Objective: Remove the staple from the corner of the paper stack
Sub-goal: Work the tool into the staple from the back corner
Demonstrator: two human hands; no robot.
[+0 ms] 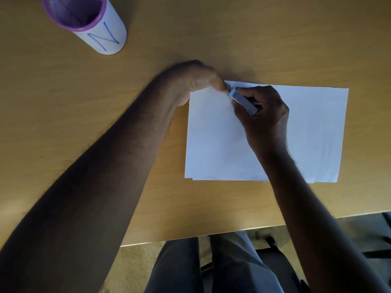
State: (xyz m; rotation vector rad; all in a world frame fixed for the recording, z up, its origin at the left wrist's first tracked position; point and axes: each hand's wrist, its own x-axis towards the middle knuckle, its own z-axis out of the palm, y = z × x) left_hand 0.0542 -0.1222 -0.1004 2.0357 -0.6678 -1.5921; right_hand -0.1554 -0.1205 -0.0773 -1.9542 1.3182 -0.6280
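A white paper stack (275, 157) lies flat on the wooden table (105, 102), right of centre. My left hand (194, 81) presses on its far left corner, thumb tip against the paper's edge. My right hand (264, 115) rests on the sheet and grips a small silver-grey staple remover (243, 101). The tool's tip points at that same corner and meets my left thumb. The staple itself is hidden under the fingers and the tool.
A white cup with a purple rim and a blue letter N (91, 22) stands at the far left. The table's near edge (211, 233) runs just below the paper, with my legs and a chair beneath it.
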